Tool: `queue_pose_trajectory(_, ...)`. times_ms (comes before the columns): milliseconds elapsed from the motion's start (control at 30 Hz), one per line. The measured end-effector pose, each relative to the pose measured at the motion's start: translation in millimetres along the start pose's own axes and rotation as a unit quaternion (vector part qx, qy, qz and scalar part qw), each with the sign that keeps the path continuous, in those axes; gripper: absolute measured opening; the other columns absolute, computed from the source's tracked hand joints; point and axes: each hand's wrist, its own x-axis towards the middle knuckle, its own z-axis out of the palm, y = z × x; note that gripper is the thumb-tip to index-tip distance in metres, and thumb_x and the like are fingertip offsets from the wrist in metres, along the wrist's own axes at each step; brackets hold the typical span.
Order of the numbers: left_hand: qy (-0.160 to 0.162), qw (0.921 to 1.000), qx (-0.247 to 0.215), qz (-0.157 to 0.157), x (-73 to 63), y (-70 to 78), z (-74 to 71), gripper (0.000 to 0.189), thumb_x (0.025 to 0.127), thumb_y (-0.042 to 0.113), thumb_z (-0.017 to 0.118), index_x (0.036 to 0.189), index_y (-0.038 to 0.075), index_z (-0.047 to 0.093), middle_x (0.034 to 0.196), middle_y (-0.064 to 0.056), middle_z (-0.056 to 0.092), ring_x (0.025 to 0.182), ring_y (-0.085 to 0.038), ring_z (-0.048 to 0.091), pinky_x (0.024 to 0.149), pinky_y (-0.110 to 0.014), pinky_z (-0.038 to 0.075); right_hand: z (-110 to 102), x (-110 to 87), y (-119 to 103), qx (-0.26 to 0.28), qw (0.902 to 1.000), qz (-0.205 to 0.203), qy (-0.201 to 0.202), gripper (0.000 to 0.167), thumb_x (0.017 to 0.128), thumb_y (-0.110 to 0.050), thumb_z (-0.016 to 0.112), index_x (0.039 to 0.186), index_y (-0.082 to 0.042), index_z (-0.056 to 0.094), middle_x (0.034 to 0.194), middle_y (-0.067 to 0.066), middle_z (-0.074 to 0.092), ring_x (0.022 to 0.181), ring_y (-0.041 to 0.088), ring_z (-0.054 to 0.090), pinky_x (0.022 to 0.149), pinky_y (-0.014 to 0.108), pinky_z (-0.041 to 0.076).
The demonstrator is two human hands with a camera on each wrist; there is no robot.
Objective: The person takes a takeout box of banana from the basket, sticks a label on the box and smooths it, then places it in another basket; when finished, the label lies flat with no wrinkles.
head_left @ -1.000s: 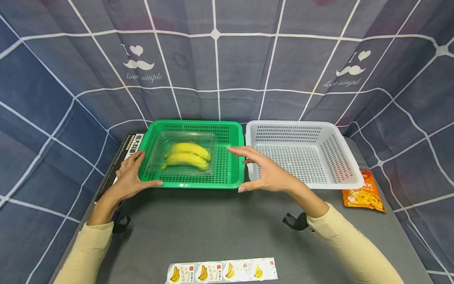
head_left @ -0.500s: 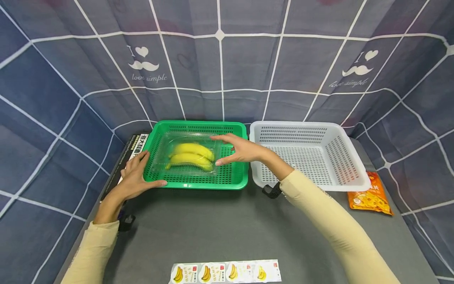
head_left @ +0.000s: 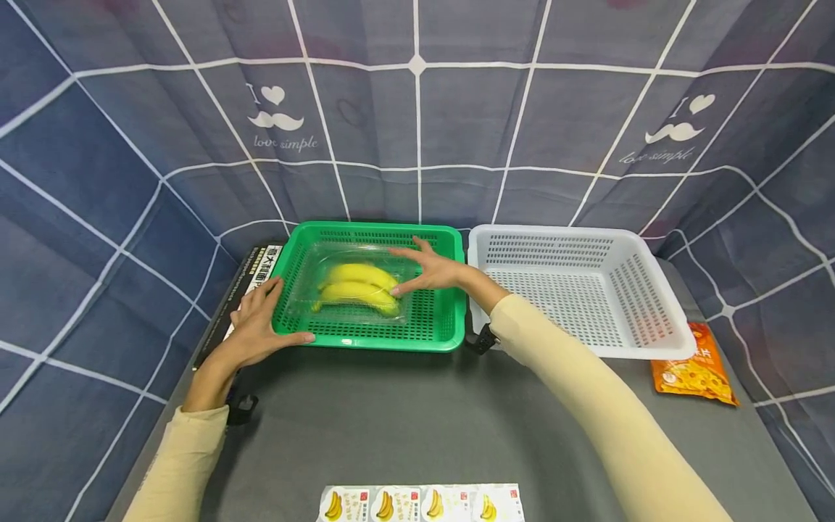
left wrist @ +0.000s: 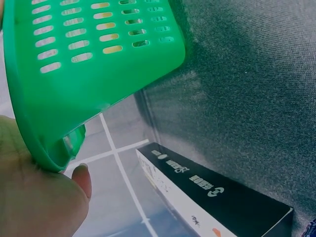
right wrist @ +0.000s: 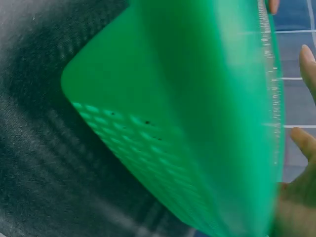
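Two yellow bananas (head_left: 359, 283) lie in a clear plastic box (head_left: 303, 272) inside the green basket (head_left: 378, 344). My left hand (head_left: 256, 326) rests at the basket's near left corner, thumb along the front rim and fingers over the left side. The left wrist view has this hand (left wrist: 39, 197) against the green rim. Over the right end of the clear box is my right hand (head_left: 433, 272), fingers spread and thumb tip overlapping the bananas' right end. In the right wrist view, part of this hand (right wrist: 301, 192) shows behind the blurred basket wall (right wrist: 197, 98).
A white basket (head_left: 652, 341) stands to the right, with an orange snack packet (head_left: 698, 370) beside its corner. Left of the green basket lies a black and white box (head_left: 228, 315). A strip of banana labels (head_left: 420, 502) lies at the grey table's near edge.
My right hand has moved left from the green basket's right rim to over the clear box. The left hand stays at the basket corner. The whole view has shifted slightly.
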Motion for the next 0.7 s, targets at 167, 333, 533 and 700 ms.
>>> queue_pose_trajectory(167, -0.008, 1.0, -0.001, 0.002, 3.6, 2.2, 2.5, 0.121, 0.074, 0.055, 0.079, 0.158, 0.006, 0.008, 0.163, -0.017, 0.005, 0.145, -0.049, 0.003, 0.1, -0.075, 0.009, 7, 7.7, 10, -0.016, 0.9998, 0.012, -0.008, 0.095, 0.083, -0.046, 0.075, 0.157, -0.035, 0.017, 0.162, 0.015, -0.019, 0.151, 0.038, -0.004, 0.113, 0.065, 0.022)
queue_pose_trajectory(333, -0.015, 0.9999, -0.005, 0.002, 6.4, 2.2, 0.3, 0.12, 0.075, 0.056, 0.078, 0.158, 0.007, 0.006, 0.163, -0.016, 0.002, 0.145, -0.048, 0.001, 0.102, -0.078, 0.004, 8, 10.2, 10, -0.025, 0.9992, 0.031, -0.008, 0.097, 0.082, -0.047, 0.077, 0.157, -0.036, 0.017, 0.162, 0.016, -0.021, 0.151, 0.039, -0.007, 0.113, 0.067, 0.019)
queue_pose_trajectory(533, -0.02, 0.9998, -0.003, -0.005, 4.8, -0.8, -2.5, 0.121, 0.075, 0.057, 0.077, 0.158, 0.007, 0.004, 0.163, -0.017, 0.001, 0.145, -0.049, 0.001, 0.101, -0.078, 0.004, 10, 16.5, 10, -0.022, 0.9991, 0.032, -0.014, 0.098, 0.081, -0.048, 0.077, 0.157, -0.039, 0.016, 0.162, 0.016, -0.02, 0.151, 0.038, -0.011, 0.113, 0.068, 0.016)
queue_pose_trajectory(700, -0.02, 0.9997, -0.006, -0.008, 2.1, -3.8, -0.9, 0.122, 0.075, 0.058, 0.077, 0.158, 0.008, 0.004, 0.163, -0.016, 0.001, 0.145, -0.049, 0.001, 0.101, -0.078, 0.005, 14, 19.6, 10, -0.017, 0.9988, 0.036, -0.027, 0.098, 0.082, -0.049, 0.076, 0.157, -0.04, 0.014, 0.162, 0.016, -0.018, 0.151, 0.039, -0.008, 0.113, 0.067, 0.018)
